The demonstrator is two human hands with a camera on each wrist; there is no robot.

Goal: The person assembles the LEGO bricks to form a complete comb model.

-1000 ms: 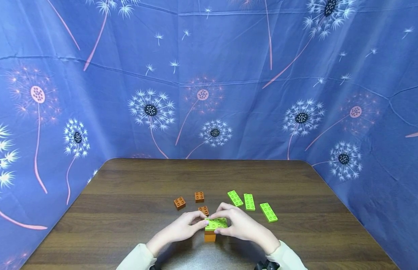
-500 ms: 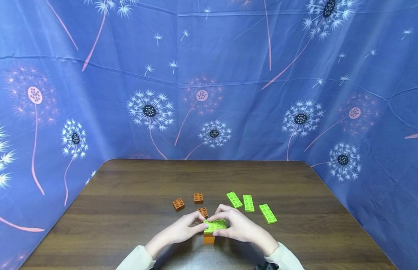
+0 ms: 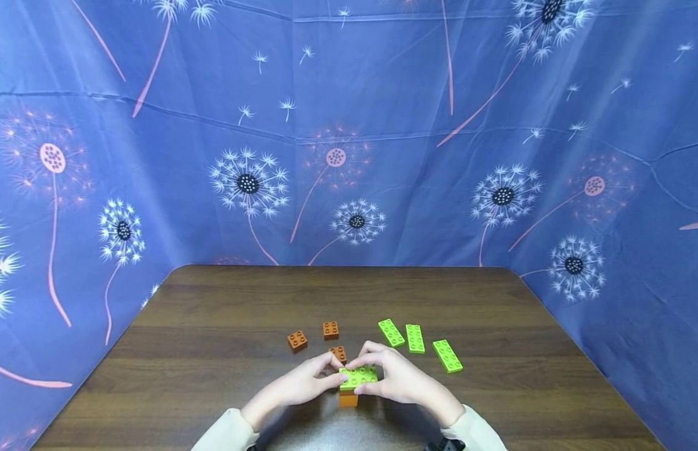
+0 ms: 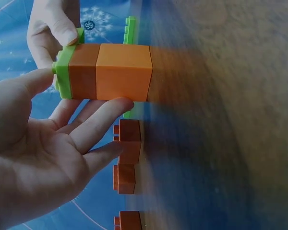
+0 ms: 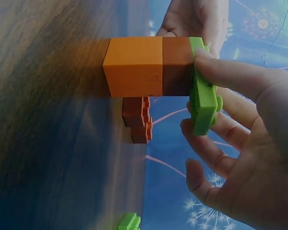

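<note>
In front of the person stands a small stack: an orange block [image 4: 124, 73] on the table, a brown block [image 4: 84, 72] on it, and a lime green flat building brick [image 3: 359, 378] on top. The green brick overhangs toward the right, as the right wrist view shows. My left hand [image 3: 305, 381] holds the green brick's left end, its thumb on the studs and other fingers beside the stack. My right hand [image 3: 398, 378] pinches the green brick between thumb and fingers near its overhanging end. Part of its far edge is hidden by fingers.
Behind the hands lie loose brown blocks [image 3: 297, 341], [image 3: 330, 331] and one more brown block [image 3: 338, 354] close to the fingers. Several loose green flat bricks [image 3: 415, 339] lie to the right on the wooden table [image 3: 225, 307]. A blue patterned cloth [image 3: 416, 156] surrounds the table.
The head view shifts slightly. Both hands keep their places at the green brick on the stack, and the loose bricks stay where they were.
</note>
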